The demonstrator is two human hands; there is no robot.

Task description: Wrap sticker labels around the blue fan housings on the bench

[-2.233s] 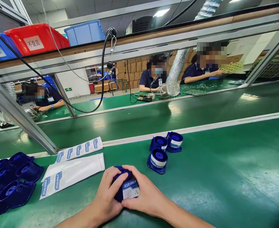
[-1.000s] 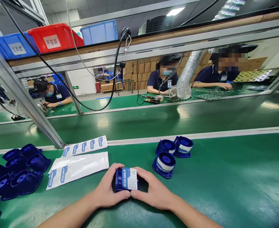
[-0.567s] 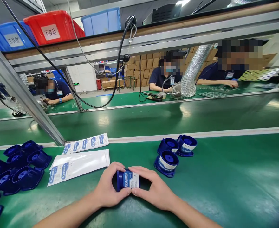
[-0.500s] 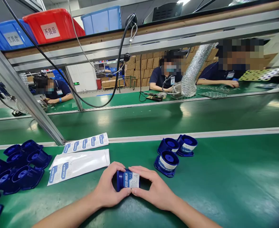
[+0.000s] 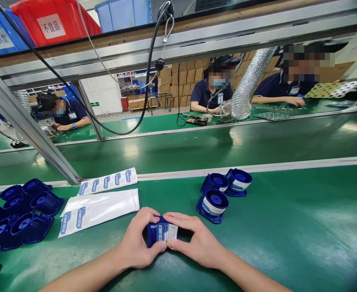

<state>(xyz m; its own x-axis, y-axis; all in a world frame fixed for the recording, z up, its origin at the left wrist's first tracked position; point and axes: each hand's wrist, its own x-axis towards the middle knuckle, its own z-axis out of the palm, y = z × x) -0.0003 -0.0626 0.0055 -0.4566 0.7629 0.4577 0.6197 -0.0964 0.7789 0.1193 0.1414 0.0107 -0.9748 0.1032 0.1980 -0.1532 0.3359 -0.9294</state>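
A blue plastic housing with a white and blue label (image 5: pixel 162 233) lies on its side on the green bench mat, held between both hands. My left hand (image 5: pixel 136 243) wraps its left end with the thumb under the label. My right hand (image 5: pixel 196 243) closes on its right end, fingers curled over the top. Three labelled blue housings (image 5: pixel 221 190) stand upright just beyond my right hand. Two label sheets (image 5: pixel 99 205) lie flat to the left of my left hand.
Several unlabelled blue housings (image 5: pixel 20 211) are piled at the left edge. A slanted metal post (image 5: pixel 29 129) rises from the bench. A green conveyor belt (image 5: pixel 196 146) runs behind. Three seated people work across it. Red (image 5: pixel 53 20) and blue bins sit on the overhead shelf.
Both hands kept hold of the housing and turned it so the label faces me. The view has tilted down slightly.
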